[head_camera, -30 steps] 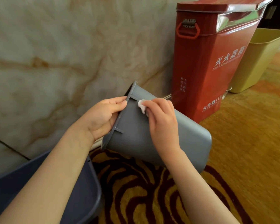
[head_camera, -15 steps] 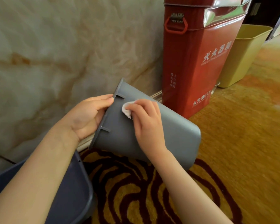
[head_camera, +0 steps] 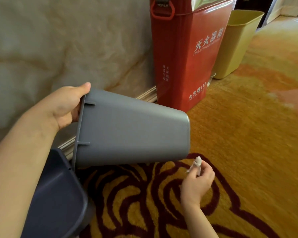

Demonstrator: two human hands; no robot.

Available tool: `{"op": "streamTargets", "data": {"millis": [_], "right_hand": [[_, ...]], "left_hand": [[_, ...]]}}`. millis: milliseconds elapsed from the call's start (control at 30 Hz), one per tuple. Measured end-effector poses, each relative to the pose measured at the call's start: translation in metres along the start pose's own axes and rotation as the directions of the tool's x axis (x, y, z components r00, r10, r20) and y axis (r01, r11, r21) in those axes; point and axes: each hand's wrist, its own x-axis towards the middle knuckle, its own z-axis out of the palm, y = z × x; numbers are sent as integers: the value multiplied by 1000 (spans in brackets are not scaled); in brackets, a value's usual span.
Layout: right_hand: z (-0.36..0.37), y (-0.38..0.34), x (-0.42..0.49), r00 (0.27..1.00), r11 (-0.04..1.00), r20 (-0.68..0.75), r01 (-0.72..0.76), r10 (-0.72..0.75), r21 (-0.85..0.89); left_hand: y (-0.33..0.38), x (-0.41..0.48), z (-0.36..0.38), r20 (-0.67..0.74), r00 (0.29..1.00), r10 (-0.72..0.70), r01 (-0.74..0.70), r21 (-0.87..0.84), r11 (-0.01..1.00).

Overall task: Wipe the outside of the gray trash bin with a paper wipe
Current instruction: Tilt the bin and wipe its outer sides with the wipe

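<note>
bin (head_camera: 131, 129): left hand (head_camera: 65, 105) grips rim, fingers hidden inside
wipe (head_camera: 196, 164): pinched in right hand (head_camera: 197, 184), below bin's base; we can't see contact

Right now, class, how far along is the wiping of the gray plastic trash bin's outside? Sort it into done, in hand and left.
Done: nothing provable; the gray plastic trash bin shows a clean upper side, though no wipe marks. In hand: the left hand grips its rim, tipping it sideways; the right hand pinches the crumpled white paper wipe, off the bin. Left: the hidden underside and base cannot be judged.
</note>
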Motion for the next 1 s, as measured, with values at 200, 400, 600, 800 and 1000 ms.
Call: {"op": "streamTargets", "data": {"millis": [200, 400, 600, 800, 1000], "right_hand": [[23, -33, -24, 885, 902, 178, 427, -431, 59], [24, -34, 14, 978, 980, 64, 201, -201, 9], [52, -90, 26, 725, 753, 266, 659, -635, 2], [42, -66, 49, 939, 943, 143, 326, -314, -66], [7, -25, 10, 958, 990, 259, -139, 125, 37]], "left_hand": [[-9, 0, -7, -57, 998, -17, 17, 8, 1000], [-12, -5, -8, -96, 995, -23, 29, 58, 998], [-16, -7, -9, -91, 996, -16, 22, 70, 997], [-17, -10, -10, -51, 998, -26, 30, 86, 996], [-13, -5, -26, -34, 985, -167, 170, 148, 974]]}}
